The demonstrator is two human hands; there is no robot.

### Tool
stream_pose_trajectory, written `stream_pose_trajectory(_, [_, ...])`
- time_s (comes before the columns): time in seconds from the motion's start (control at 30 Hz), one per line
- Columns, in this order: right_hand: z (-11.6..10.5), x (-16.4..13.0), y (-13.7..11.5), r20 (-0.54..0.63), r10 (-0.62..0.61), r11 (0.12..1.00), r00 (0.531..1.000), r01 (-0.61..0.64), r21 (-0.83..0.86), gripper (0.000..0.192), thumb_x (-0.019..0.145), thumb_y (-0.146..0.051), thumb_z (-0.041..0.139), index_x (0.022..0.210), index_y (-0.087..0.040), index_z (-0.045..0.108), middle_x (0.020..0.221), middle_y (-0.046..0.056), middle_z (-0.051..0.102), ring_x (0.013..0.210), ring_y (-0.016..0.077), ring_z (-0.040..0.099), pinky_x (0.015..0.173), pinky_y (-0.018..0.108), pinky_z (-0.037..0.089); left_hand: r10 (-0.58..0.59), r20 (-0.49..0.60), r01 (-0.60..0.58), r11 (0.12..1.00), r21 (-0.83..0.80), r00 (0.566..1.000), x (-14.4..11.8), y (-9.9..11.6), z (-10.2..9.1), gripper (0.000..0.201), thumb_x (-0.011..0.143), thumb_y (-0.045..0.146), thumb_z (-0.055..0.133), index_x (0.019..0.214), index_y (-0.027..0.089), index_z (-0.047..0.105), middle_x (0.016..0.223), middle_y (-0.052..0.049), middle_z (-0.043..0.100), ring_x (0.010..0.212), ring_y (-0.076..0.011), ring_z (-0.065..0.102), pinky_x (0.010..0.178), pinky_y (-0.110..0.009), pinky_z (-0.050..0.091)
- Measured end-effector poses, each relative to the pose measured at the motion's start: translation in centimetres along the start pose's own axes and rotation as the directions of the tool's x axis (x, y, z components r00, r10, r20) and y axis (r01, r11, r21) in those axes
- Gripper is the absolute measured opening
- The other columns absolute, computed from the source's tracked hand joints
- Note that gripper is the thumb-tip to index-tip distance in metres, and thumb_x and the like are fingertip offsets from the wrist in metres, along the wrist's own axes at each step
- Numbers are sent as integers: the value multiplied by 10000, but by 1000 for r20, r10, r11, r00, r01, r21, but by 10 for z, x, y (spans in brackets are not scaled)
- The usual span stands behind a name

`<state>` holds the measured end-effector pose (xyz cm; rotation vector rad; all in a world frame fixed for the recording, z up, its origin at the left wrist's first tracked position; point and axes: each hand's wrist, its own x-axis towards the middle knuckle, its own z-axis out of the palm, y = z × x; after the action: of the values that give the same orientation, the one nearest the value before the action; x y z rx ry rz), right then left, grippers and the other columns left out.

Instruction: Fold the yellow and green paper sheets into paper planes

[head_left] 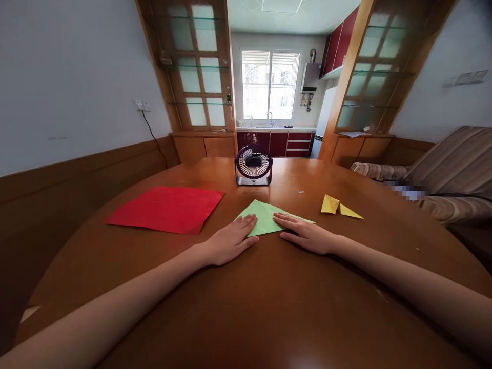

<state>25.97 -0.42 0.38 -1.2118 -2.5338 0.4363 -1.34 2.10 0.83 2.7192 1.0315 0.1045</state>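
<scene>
My left hand (230, 241) and right hand (305, 234): flat, fingers spread, pressing the green paper (267, 216) | green paper: matte folded triangle, mid-table (269, 307), glossy wood | left: red sheet (167, 207), flat square | right: yellow folded piece (338, 206) | behind: round purple fan (253, 165).

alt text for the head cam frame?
Both hands, left hand and right hand, press flat on a folded green paper on a round wooden table. A red sheet, small fan and folded yellow paper lie around it.

Green paper (265, 218) partly under hands
</scene>
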Motion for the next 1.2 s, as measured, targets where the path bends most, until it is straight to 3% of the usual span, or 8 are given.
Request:
stream_pose_trajectory(0.1, [1, 0, 2, 17, 20, 1000, 1000, -19, -24, 645, 967, -586, 330, 1500, -223, 303, 1572, 52, 246, 1461, 253, 208, 1210, 464, 191, -25, 14, 25, 999, 28, 1000, 2, 1, 1, 700, 989, 570, 184, 1534, 132, 153, 1592, -88, 76, 1478, -209, 64, 1196, -364, 103])
stream_pose_trajectory(0.3, [4, 0, 5, 2, 106, 992, 994, -106, -71, 749, 936, -661, 308, 1515, -187, 263, 1578, 83, 215, 1470, 261, 165, 1213, 462, 164, -166, -26, 168, 984, 59, 986, 4, -7, 7, 768, 981, 579, 133, 1521, 33, 147, 1585, -139, 60, 1479, -223, 52, 1201, -372, 84])
stream_pose_trajectory(0.5, [3, -4, 7, -34, 190, 978, 981, -192, -78, 828, 919, -699, 268, 1509, -118, 264, 1579, 118, 205, 1470, 265, 167, 1214, 447, 162, -228, -69, 234, 966, 112, 971, 2, -15, 9, 751, 977, 570, 142, 1519, 53, 184, 1583, -138, 113, 1475, -233, 87, 1202, -386, 80])
stream_pose_trajectory(0.9, [5, -6, 17, -56, 170, 982, 984, -174, -70, 776, 923, -691, 285, 1523, -201, 230, 1582, 82, 188, 1471, 277, 139, 1209, 482, 153, -332, -161, 353, 928, 122, 929, 4, -19, 14, 840, 949, 619, 179, 1485, -26, 235, 1556, -226, 133, 1462, -318, 89, 1187, -474, 132])
stream_pose_trajectory(1.0, [6, -6, 16, -41, 171, 981, 984, -174, -86, 792, 919, -699, 278, 1529, -199, 196, 1586, 80, 160, 1473, 276, 120, 1213, 476, 140, -296, -263, 347, 921, 175, 918, 4, -19, 13, 746, 968, 536, 230, 1473, -12, 278, 1561, -219, 137, 1462, -327, 86, 1189, -486, 122])
stream_pose_trajectory(1.1, [6, -8, 10, -12, 199, 974, 980, -199, -110, 836, 910, -715, 264, 1531, -162, 178, 1588, 99, 124, 1477, 274, 86, 1220, 464, 106, -104, -360, 207, 943, 260, 927, 3, -8, 9, 598, 978, 390, 307, 1471, 52, 319, 1584, -159, 123, 1475, -281, 58, 1206, -446, 69])
stream_pose_trajectory(1.2, [8, -9, 0, -15, 200, 970, 980, -200, -141, 852, 910, -714, 266, 1530, -137, 175, 1586, 116, 97, 1477, 276, 64, 1223, 458, 54, 41, -282, 19, 978, 206, 958, 2, 7, 7, 542, 1000, 362, 286, 1484, 120, 313, 1585, -102, 166, 1473, -217, 134, 1210, -396, 107])
